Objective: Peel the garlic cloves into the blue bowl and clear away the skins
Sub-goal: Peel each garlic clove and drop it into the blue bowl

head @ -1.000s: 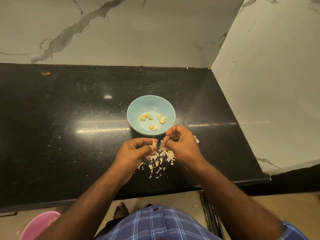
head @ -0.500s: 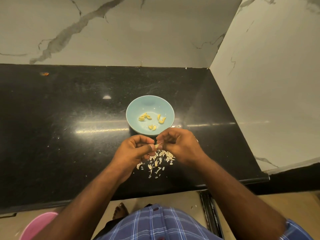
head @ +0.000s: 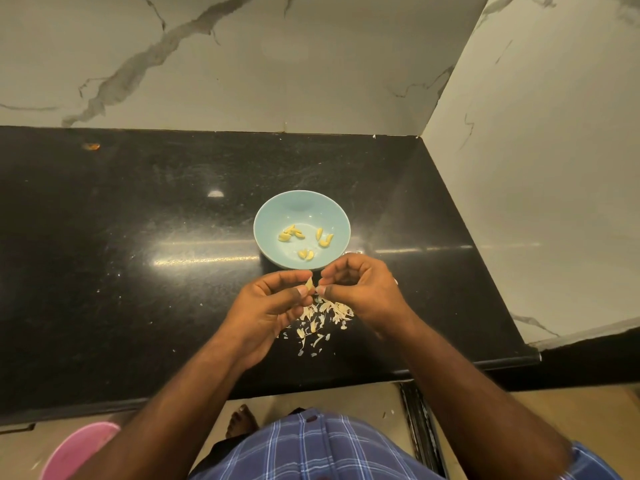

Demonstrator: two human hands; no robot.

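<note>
I pinch a small pale garlic clove (head: 310, 283) between the thumb and forefinger of my left hand (head: 273, 303), its tip pointing up. My right hand (head: 360, 289) meets it from the other side, thumb and forefinger curled in against the clove's lower end; whether they nip the clove itself or a bit of its skin I cannot tell. Both hands hang just above the black polished stone counter (head: 138, 271), close to its front edge.

Directly under my fingers and a little nearer the front edge lies a loose heap of papery white garlic skins (head: 320, 320), thinning toward the edge without reaching it. Just beyond my knuckles, toward the back wall, sits the round light-blue bowl (head: 302, 233); my right hand covers a bit of its near rim. In it lie several peeled yellowish cloves (head: 306, 239) in three small clusters.

To my left the counter runs bare and wide to the frame's edge, with only fine white specks and a small orange scrap (head: 90, 146) near the back left. To my right there is a narrower strip of bare stone before the side edge, where the white veined marble wall (head: 536, 168) rises. Below the front edge, at my left, shows the rim of a pink plastic tub (head: 81, 448).
</note>
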